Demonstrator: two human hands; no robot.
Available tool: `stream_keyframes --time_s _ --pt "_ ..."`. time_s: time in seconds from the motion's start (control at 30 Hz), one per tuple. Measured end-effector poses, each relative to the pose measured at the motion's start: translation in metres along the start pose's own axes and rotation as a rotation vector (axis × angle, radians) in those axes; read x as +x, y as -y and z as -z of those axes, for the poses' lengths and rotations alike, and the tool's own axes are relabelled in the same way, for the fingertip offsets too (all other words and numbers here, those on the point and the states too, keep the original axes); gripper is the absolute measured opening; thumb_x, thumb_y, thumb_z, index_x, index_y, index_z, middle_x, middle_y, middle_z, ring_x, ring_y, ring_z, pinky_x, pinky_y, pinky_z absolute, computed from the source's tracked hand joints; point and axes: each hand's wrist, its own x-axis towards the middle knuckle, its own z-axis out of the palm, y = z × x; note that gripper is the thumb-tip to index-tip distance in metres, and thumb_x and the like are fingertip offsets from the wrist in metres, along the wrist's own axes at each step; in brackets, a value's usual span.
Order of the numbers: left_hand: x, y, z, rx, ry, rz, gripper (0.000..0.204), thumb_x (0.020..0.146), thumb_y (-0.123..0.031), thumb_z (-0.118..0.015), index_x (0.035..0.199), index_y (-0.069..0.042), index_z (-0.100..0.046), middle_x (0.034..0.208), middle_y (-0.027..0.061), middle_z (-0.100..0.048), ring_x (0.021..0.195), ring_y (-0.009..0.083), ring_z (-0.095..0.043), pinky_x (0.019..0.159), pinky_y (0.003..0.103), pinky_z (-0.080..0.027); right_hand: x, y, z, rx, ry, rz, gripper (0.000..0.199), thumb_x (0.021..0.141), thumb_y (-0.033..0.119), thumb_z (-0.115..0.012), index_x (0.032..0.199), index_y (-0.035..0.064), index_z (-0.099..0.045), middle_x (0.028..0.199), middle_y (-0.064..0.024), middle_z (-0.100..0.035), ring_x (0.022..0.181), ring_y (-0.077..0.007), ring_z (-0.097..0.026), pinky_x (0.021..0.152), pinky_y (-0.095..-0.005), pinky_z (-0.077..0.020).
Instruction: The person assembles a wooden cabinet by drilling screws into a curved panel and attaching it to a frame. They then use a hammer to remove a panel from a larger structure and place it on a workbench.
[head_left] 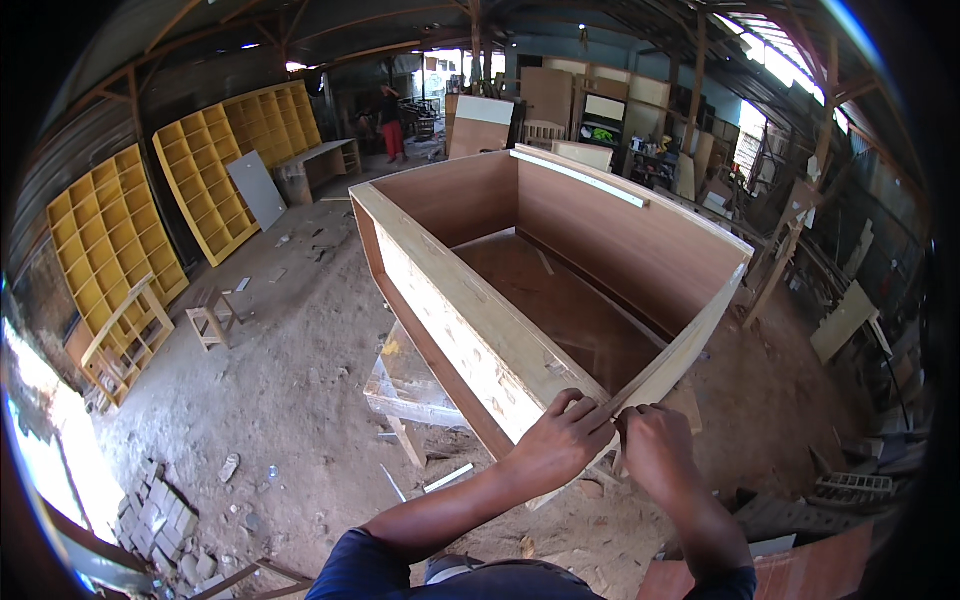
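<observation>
A large open wooden cabinet carcass (465,290) lies in front of me, its brown inner panels facing up. Both my hands meet at its nearest corner. My left hand (568,432) rests on the top edge there, fingers curled and pressed together. Close against it, my right hand (655,440) is closed like a fist at the end of the side panel (690,335). Whatever sits between the fingers is too small and hidden to name. A pale strip (580,175) lies along the far top edge of the carcass.
A paint-stained wooden bench (420,385) stands under the carcass's left side. Yellow shelving units (205,170) lean along the left wall, near a small stool (212,318). Broken blocks (155,515) lie at lower left; timber scraps (845,490) at right. A person (392,125) stands far back.
</observation>
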Motion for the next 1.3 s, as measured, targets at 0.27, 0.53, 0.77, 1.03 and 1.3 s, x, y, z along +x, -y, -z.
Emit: stream_keyframes --time_s 0.27,0.53,0.77,1.03,1.3 --pt "0.0 -0.014 -0.007 -0.398 -0.049 -0.016 0.024 0.084 -0.01 -0.073 0.108 -0.01 -0.069 0.099 0.0067 -0.069 0.098 0.0274 -0.068 0.095 0.044 -0.052 0.004 -0.004 -0.001 0.026 -0.041 -0.032 0.02 0.074 0.005 -0.073 0.091 0.0032 -0.062 0.086 -0.0165 -0.07 0.087 -0.0355 -0.072 0.073 -0.0469 -0.0563" --pt "-0.061 -0.043 -0.057 -1.584 0.186 0.631 0.029 0.103 -0.005 -0.065 0.132 0.001 -0.061 0.113 0.0117 -0.074 0.105 0.0177 -0.072 0.094 0.034 -0.059 -0.005 -0.007 0.008 0.137 0.086 -0.087 0.02 0.089 0.02 -0.073 0.096 0.0038 -0.063 0.086 -0.0177 -0.071 0.085 -0.037 -0.071 0.075 -0.0481 -0.0563" --pt "-0.111 -0.042 -0.102 -2.144 0.126 1.102 0.032 0.108 -0.013 -0.055 0.137 0.002 -0.056 0.125 0.0139 -0.068 0.116 0.0228 -0.068 0.101 0.037 -0.054 0.002 -0.008 0.003 0.135 -0.109 -0.057 0.015 0.085 0.013 -0.075 0.088 0.0043 -0.062 0.079 -0.0156 -0.07 0.079 -0.0367 -0.071 0.073 -0.0485 -0.0557" --pt "-0.096 -0.037 -0.107 -2.443 -0.004 1.241 0.048 0.109 -0.039 -0.049 0.13 0.003 -0.061 0.118 0.0131 -0.069 0.109 0.0239 -0.068 0.102 0.04 -0.052 -0.037 -0.006 0.024 0.459 0.156 0.046 0.019 0.083 0.023 -0.08 0.094 0.008 -0.074 0.085 -0.0102 -0.072 0.083 -0.034 -0.07 0.075 -0.045 -0.0558" --pt "-0.15 -0.038 -0.149 -2.161 0.092 1.678 0.026 0.105 -0.027 -0.062 0.109 -0.003 -0.07 0.096 0.0046 -0.071 0.082 0.016 -0.064 0.078 0.031 -0.052 -0.091 -0.033 -0.089 0.929 0.124 -0.262 0.026 0.091 0.03 -0.077 0.1 0.0048 -0.077 0.094 -0.0143 -0.076 0.09 -0.0319 -0.073 0.082 -0.0412 -0.0567"
